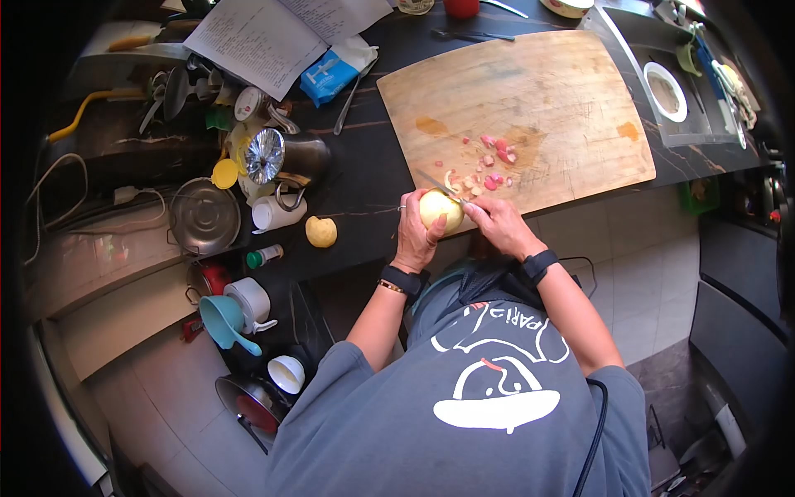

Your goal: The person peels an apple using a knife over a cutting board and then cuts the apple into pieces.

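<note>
My left hand [416,236] is wrapped around a pale yellow, peeled-looking apple [437,212] at the near edge of the wooden cutting board [530,91]. My right hand [501,225] grips a small knife [432,180], its blade lying against the top of the apple; the handle is mostly hidden in my fingers. A curl of pale peel [449,180] sits beside the blade. Red and pale scraps [500,151] are scattered over the board just beyond my hands. To the left, another pale yellow peeled fruit [321,232] rests on the dark counter.
A metal pitcher [306,159], a white cup [279,213] and a green-capped jar [265,256] stand at the left. Printed sheets [257,41] and a blue packet [331,77] lie behind them. The sink [696,116] is at the right. Dark utensils [472,36] lie beyond the board.
</note>
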### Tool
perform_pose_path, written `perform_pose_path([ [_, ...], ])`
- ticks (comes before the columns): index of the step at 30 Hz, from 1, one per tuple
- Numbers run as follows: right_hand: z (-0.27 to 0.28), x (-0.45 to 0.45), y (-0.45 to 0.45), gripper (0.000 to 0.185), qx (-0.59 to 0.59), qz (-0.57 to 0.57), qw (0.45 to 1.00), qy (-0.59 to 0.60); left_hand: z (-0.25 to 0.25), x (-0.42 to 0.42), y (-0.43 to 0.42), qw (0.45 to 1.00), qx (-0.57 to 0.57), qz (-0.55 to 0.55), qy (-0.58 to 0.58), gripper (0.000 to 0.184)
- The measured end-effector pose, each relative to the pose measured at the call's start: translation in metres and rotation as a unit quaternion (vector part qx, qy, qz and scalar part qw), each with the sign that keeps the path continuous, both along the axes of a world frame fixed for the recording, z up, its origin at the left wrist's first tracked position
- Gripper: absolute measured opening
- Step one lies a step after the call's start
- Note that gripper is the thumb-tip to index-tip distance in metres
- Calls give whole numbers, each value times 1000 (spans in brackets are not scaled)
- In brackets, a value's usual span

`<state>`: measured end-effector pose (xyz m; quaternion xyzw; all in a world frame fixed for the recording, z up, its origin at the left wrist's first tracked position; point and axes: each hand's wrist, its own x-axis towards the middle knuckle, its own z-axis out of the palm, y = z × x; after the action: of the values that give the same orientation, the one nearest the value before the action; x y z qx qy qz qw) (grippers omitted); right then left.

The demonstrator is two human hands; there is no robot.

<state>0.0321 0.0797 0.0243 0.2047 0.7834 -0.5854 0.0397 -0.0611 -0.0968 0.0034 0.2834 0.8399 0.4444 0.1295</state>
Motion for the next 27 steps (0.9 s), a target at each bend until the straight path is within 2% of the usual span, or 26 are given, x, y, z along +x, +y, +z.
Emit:
perform_pose_path([
  [10, -1, 1, 3, 35, -47, -1, 997, -60, -12, 1, -9, 995, 31, -50, 79, 92],
  [14, -3, 3, 3, 35, -55, 25, 996, -67, -15, 8, -14, 995, 49, -43, 70, 90],
  [17, -3, 4, 3, 34, -53, 27, 997, -54, -2, 14, -8, 998, 21, -9, 65, 85],
  [19, -3, 5, 1, 34, -63, 25, 997, -39, 8, 19, -4, 995, 38, 90, -16, 74],
  [20, -2, 5, 0, 34, -64, 28, 997, -40, 0, 17, -7, 993, 39, 106, -34, 67],
  [23, 3, 4, -4, 35, -91, 10, 995, -42, 24, 11, -2, 995, -25, 99, -13, 63],
  [25, -2, 2, -4, 36, -61, 11, 998, 2, 26, 8, 1, 993, -58, 99, 16, 64],
  [27, -2, -1, -5, 35, -57, 5, 998, 22, 28, 10, 7, 991, -65, 107, -41, 66],
])
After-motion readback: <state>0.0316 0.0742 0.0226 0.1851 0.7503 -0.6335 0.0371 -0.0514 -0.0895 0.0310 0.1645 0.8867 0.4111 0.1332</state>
